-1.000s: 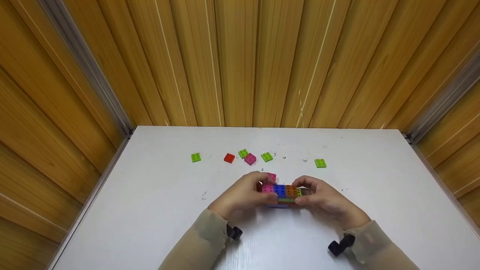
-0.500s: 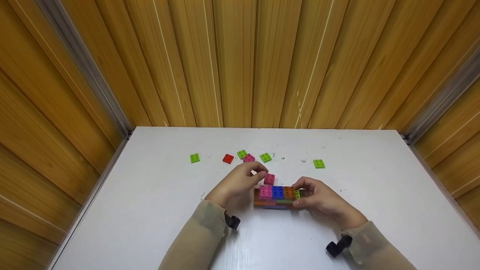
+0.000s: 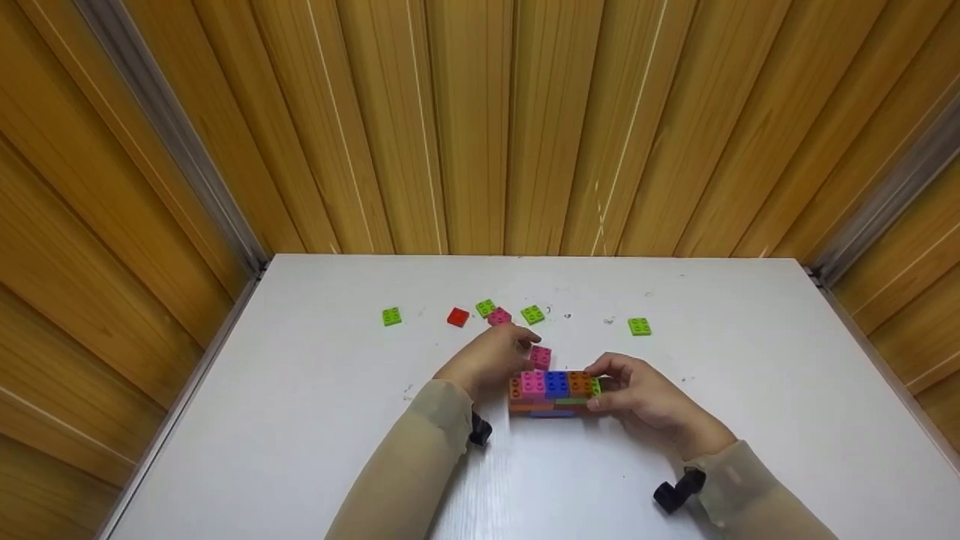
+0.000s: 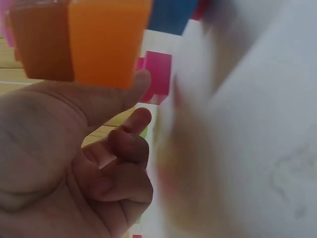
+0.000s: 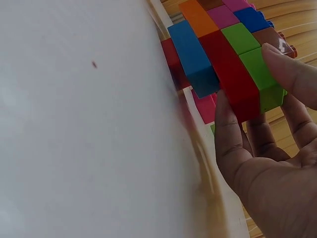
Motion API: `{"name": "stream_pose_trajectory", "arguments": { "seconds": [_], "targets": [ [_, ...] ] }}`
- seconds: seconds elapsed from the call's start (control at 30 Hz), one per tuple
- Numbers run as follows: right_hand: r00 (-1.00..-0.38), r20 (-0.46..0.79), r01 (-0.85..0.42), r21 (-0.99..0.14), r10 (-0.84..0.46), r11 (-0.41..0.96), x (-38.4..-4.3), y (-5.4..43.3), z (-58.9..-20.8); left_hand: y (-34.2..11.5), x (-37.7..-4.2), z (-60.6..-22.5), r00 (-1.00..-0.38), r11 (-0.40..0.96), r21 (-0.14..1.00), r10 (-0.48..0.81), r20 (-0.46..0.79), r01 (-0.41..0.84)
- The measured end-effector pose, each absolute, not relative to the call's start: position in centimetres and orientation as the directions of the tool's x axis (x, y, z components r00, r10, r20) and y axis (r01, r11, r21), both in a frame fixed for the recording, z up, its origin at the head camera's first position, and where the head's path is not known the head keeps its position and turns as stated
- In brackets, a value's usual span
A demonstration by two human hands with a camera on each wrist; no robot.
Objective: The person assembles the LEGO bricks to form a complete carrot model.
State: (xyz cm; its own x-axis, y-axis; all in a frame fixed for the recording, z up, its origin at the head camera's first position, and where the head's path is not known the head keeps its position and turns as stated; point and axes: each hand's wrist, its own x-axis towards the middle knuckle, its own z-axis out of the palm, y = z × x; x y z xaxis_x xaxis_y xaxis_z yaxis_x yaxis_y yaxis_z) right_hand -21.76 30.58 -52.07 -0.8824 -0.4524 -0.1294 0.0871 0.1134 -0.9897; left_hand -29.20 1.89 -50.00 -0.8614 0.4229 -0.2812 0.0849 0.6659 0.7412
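A layered stack of toy building bricks (image 3: 556, 384) has pink, blue and orange-brown bricks on top. My right hand (image 3: 656, 397) grips its right end, thumb on a green brick (image 5: 265, 79) and fingers by the red brick (image 5: 233, 74) in the right wrist view. Just behind the stack stands a loose pink brick (image 3: 541, 356). My left hand (image 3: 491, 356) reaches there; in the left wrist view its thumb overlaps the pink brick (image 4: 159, 74) and a curled index finger lies apart from it. The stack's brown and orange end (image 4: 109, 42) hangs over that thumb.
Farther back on the white table (image 3: 330, 450) lie a red brick (image 3: 458, 317), another pink brick (image 3: 499, 316) and several green bricks, one at the left (image 3: 391, 316) and one at the right (image 3: 640, 326). Wood-look panels (image 3: 472, 127) rise behind the table's back edge.
My left hand has let go of the stack's left end and moved back to the loose pink brick behind it. My right hand keeps its grip on the stack.
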Motion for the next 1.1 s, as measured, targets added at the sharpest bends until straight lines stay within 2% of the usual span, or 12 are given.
{"name": "stream_pose_trajectory", "arguments": {
  "seconds": [0.13, 0.3, 0.67, 0.93, 1.1],
  "targets": [
    [-0.882, -0.128, 0.087, -0.99, -0.454, 0.111, -21.7, 30.6, -52.0, 2.3, -29.5, -50.4, -0.871, 0.691, 0.714, 0.412, -0.266, 0.109],
    [-0.879, -0.128, 0.091, -0.991, -0.459, 0.102, -21.8, 30.6, -51.9, 2.1, -29.7, -50.3, -0.886, 0.665, 0.742, 0.391, -0.249, 0.085],
    [-0.897, -0.14, 0.081, -0.985, -0.419, 0.155, -21.8, 30.4, -51.9, 0.1, -29.2, -50.2, -0.899, 0.572, 0.82, 0.34, -0.277, -0.036],
    [-0.911, -0.137, 0.063, -0.979, -0.389, 0.196, -21.9, 30.2, -52.2, -1.7, -28.1, -50.4, -0.925, 0.478, 0.878, 0.325, -0.196, -0.018],
    [-0.912, -0.145, 0.077, -0.979, -0.384, 0.186, -21.8, 30.3, -52.0, -2.4, -27.4, -50.3, -0.936, 0.438, 0.898, 0.331, -0.115, 0.044]
  ]
}}
